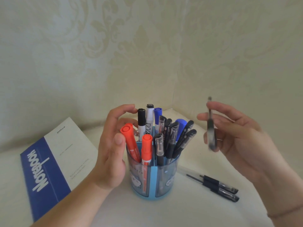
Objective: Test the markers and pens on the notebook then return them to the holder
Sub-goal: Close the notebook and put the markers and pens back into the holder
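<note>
**Head view: pen lifted clear, holder steadied, notebook not yet open**

Far left: notebook (54,163) flat on the table (188,213), cover closed, spine side nearest. Closed cover means nothing tested on it at this point, by my read.

Left hand (113,148) cupped round the blue holder (152,182), thumb by an orange marker (131,143), fingertips curled over near the black marker (141,122). Cannot tell whether actually clamped on the holder wall or just hovering against it; likely bracing so the pot doesn't tip during a pull.

Holder upright, divided into compartments: orange markers front left, black/white/blue markers at back, capped gel pens packed right.

Right hand (236,136) raised beside the holder, pinching a dark pen (210,131) roughly upright, blurred, well clear of the rim.

Lower right: two black pens (219,187) lying on the table, touching side by side, apart from the holder. Probably staged for testing or awaiting return.
</note>
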Demonstrator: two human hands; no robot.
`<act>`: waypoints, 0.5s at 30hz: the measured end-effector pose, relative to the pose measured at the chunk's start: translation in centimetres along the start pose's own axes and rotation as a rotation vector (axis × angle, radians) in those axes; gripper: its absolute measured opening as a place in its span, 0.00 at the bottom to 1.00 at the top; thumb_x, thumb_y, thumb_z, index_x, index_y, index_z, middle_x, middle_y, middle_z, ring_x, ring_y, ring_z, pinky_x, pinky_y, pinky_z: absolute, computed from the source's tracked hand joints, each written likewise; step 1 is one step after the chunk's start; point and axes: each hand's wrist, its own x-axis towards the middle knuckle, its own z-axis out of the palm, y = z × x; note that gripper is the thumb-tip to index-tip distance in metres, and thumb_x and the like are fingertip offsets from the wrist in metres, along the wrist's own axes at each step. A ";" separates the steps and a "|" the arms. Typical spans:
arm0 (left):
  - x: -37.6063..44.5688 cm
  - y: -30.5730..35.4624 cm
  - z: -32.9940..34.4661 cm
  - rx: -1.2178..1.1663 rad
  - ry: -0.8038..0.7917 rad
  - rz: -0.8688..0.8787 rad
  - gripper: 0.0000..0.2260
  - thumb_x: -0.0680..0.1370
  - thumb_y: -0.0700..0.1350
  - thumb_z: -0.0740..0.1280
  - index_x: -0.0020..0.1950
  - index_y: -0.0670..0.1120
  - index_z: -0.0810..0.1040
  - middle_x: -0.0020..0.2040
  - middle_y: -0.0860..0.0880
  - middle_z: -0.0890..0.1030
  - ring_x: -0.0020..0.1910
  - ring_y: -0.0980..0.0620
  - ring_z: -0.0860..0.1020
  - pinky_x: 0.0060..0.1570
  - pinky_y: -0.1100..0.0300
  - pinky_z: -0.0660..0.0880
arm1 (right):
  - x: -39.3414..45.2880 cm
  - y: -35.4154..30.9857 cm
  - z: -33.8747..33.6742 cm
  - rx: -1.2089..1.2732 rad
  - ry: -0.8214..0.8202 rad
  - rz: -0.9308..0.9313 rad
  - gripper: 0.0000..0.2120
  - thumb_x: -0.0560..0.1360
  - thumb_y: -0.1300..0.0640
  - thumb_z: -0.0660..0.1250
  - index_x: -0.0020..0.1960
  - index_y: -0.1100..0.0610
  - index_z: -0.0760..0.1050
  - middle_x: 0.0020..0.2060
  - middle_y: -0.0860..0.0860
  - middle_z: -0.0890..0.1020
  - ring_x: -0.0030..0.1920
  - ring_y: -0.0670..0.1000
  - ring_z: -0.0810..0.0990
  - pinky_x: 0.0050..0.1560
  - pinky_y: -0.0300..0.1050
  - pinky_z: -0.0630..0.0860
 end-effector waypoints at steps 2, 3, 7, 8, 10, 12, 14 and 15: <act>0.0 0.0 0.0 -0.007 0.002 0.001 0.37 0.72 0.70 0.63 0.67 0.41 0.68 0.57 0.29 0.73 0.48 0.26 0.74 0.45 0.31 0.71 | -0.2 -0.2 -0.1 0.026 -0.069 0.073 0.13 0.70 0.60 0.68 0.53 0.59 0.79 0.36 0.55 0.83 0.22 0.52 0.73 0.20 0.38 0.66; 0.0 0.0 0.0 -0.016 0.003 0.000 0.37 0.71 0.70 0.63 0.67 0.42 0.68 0.57 0.30 0.74 0.48 0.26 0.74 0.45 0.31 0.71 | -0.3 0.0 -0.1 -0.049 -0.069 0.065 0.12 0.68 0.55 0.69 0.50 0.59 0.80 0.30 0.54 0.80 0.20 0.52 0.69 0.19 0.37 0.63; 0.0 -0.1 0.0 -0.019 -0.004 0.002 0.36 0.71 0.71 0.63 0.66 0.44 0.69 0.54 0.34 0.77 0.48 0.27 0.75 0.45 0.28 0.71 | -0.7 0.5 0.7 -0.083 -0.048 -0.082 0.12 0.67 0.46 0.69 0.40 0.56 0.81 0.26 0.52 0.70 0.26 0.52 0.65 0.24 0.39 0.63; 0.0 -0.1 0.0 -0.018 -0.007 0.003 0.36 0.71 0.71 0.63 0.66 0.43 0.69 0.53 0.34 0.77 0.47 0.28 0.76 0.45 0.28 0.71 | -0.9 0.5 0.9 -0.048 -0.064 -0.132 0.12 0.68 0.47 0.69 0.41 0.56 0.82 0.29 0.53 0.74 0.28 0.54 0.68 0.27 0.40 0.67; 0.0 -0.1 0.0 -0.008 -0.012 0.007 0.37 0.72 0.71 0.63 0.66 0.42 0.69 0.51 0.36 0.78 0.46 0.29 0.77 0.44 0.30 0.72 | -1.2 0.5 1.5 0.032 -0.098 -0.226 0.12 0.68 0.51 0.69 0.48 0.56 0.81 0.35 0.54 0.80 0.33 0.55 0.75 0.30 0.42 0.71; 0.0 -0.1 0.0 -0.005 -0.012 0.006 0.37 0.72 0.71 0.62 0.66 0.42 0.68 0.51 0.35 0.78 0.47 0.29 0.76 0.45 0.31 0.72 | -1.3 0.4 2.0 0.071 -0.085 -0.309 0.22 0.67 0.56 0.69 0.60 0.56 0.74 0.36 0.55 0.82 0.33 0.54 0.79 0.30 0.43 0.74; 0.0 -0.1 0.0 -0.006 -0.011 0.006 0.38 0.72 0.71 0.63 0.67 0.41 0.68 0.53 0.33 0.77 0.48 0.27 0.76 0.45 0.30 0.72 | -1.5 0.5 2.4 0.051 -0.066 -0.380 0.34 0.67 0.60 0.68 0.71 0.52 0.61 0.36 0.56 0.83 0.31 0.55 0.80 0.30 0.44 0.76; 0.0 -0.1 0.0 -0.004 -0.011 0.008 0.38 0.72 0.71 0.63 0.67 0.41 0.68 0.54 0.32 0.76 0.49 0.27 0.76 0.46 0.31 0.72 | -1.6 0.6 2.6 0.008 -0.061 -0.424 0.39 0.68 0.62 0.68 0.74 0.48 0.53 0.36 0.58 0.83 0.30 0.56 0.80 0.31 0.45 0.77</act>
